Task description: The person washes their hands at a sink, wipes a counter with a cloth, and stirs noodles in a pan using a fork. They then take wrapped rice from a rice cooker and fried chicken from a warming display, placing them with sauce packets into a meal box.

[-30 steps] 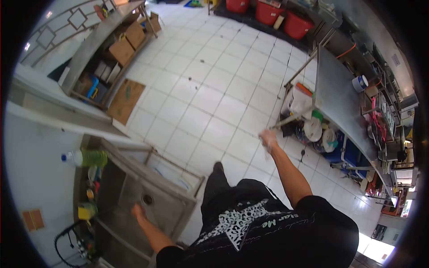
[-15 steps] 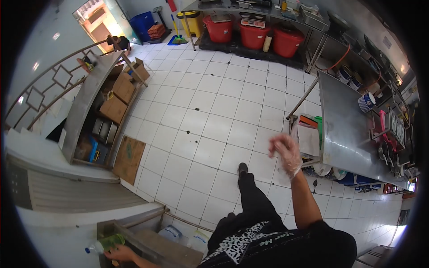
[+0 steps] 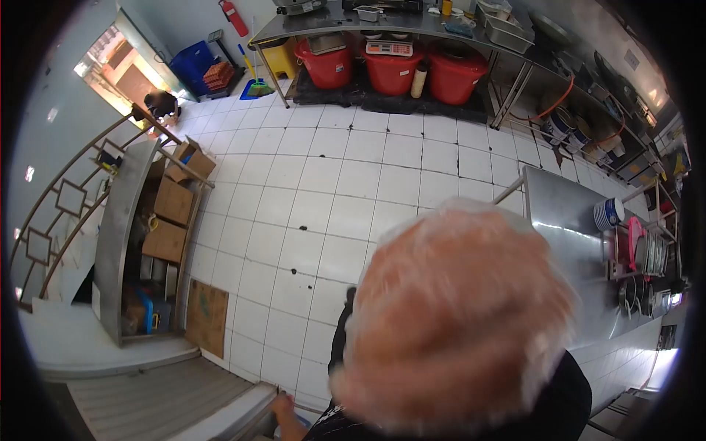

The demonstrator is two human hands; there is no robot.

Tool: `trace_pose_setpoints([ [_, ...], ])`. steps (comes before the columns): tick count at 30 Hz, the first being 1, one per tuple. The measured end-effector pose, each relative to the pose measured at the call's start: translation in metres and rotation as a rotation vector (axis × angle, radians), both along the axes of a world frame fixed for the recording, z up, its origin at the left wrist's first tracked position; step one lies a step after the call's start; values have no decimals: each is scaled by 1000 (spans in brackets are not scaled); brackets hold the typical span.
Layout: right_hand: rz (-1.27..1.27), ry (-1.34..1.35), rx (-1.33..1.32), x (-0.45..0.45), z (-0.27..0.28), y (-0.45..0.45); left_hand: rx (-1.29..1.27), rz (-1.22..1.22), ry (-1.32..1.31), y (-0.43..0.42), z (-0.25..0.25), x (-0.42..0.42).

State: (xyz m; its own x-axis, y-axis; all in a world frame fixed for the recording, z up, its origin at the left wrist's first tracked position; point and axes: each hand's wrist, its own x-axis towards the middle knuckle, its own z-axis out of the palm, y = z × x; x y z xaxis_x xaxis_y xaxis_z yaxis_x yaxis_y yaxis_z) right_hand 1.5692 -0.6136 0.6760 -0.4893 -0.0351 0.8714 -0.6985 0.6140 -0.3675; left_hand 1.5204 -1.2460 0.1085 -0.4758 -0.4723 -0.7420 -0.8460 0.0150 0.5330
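Note:
My right hand [image 3: 456, 316], in a clear plastic glove, is raised very close to the camera and fills the lower middle of the view. It is smeared by motion; its fingers look curled, but I cannot make out anything in them. It hides much of my body and part of the floor. My left hand [image 3: 282, 403] shows small at the bottom edge, by the end of a low white ledge [image 3: 250, 404]. Its fingers are mostly hidden, and no bottle shows in it.
A steel table [image 3: 555, 220] with stacked cups [image 3: 609, 214] stands at right. Cardboard boxes [image 3: 174, 200] fill a shelf at left. Red tubs [image 3: 323, 67] sit under the back counter [image 3: 412, 23]. Near the doorway a person [image 3: 158, 106] crouches. White tiled floor [image 3: 294, 191] lies between.
My right hand has come up close to the camera. My left hand, earlier on a green bottle at lower left, is now nearer my body; the bottle is out of view. The view has shifted.

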Motion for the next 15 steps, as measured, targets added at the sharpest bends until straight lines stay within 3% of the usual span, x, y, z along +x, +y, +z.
trace_pose_setpoints([
  [2,-49,68,55,-39,-22,48,-109,-466,-182,56,-7,10],
  [3,-63,-21,14,-59,-37,73,-232,-911,-123,80,-10,6],
  [5,-72,-165,-151,-106,-77,123,-506,-1644,243,110,-13,-15],
  [6,-199,-324,-157,-125,-104,150,-558,-1794,387,126,-14,-33],
  [9,-569,-741,-203,-158,-218,235,-525,-1844,502,190,-26,-149],
  [11,-750,-989,-382,-148,-284,277,-187,-1168,-244,314,-62,-297],
  [12,-808,-1018,-423,-135,-326,297,124,-368,-152,373,-76,-356],
  [13,-866,-1042,-465,-118,-372,315,132,-495,-129,442,-68,-423],
  [15,-1070,-990,-586,-75,-471,338,191,-830,191,578,-53,-544],
])
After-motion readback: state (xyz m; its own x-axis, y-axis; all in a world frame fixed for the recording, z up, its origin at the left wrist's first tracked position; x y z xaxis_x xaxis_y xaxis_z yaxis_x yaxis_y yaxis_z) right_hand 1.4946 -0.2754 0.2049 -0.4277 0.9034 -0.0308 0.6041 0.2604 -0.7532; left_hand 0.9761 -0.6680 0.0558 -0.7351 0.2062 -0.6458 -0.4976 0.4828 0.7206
